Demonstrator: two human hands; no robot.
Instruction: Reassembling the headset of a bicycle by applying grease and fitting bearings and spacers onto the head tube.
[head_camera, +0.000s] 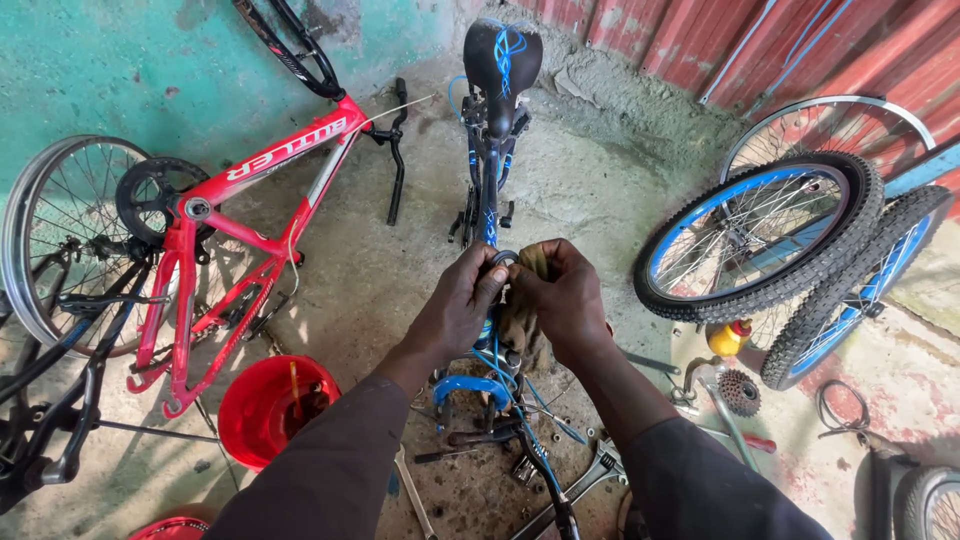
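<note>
A black and blue bicycle frame (489, 190) lies on the concrete floor, its black saddle (501, 62) pointing away from me. My left hand (462, 303) pinches a small dark metal ring (503, 259) at the frame's near end. My right hand (562, 296) grips a dirty brown rag (522, 325) bunched against that same spot. Both hands touch each other over the frame's head tube. The blue fork (468, 388) shows just below my wrists.
A red bicycle frame (250, 230) with a silver wheel (60, 240) lies at the left. A red bowl (275, 405) sits near my left arm. Blue-rimmed wheels (760, 235) lean at the right. Wrenches (590, 475), a sprocket (739, 391) and a yellow oil can (727, 338) litter the floor.
</note>
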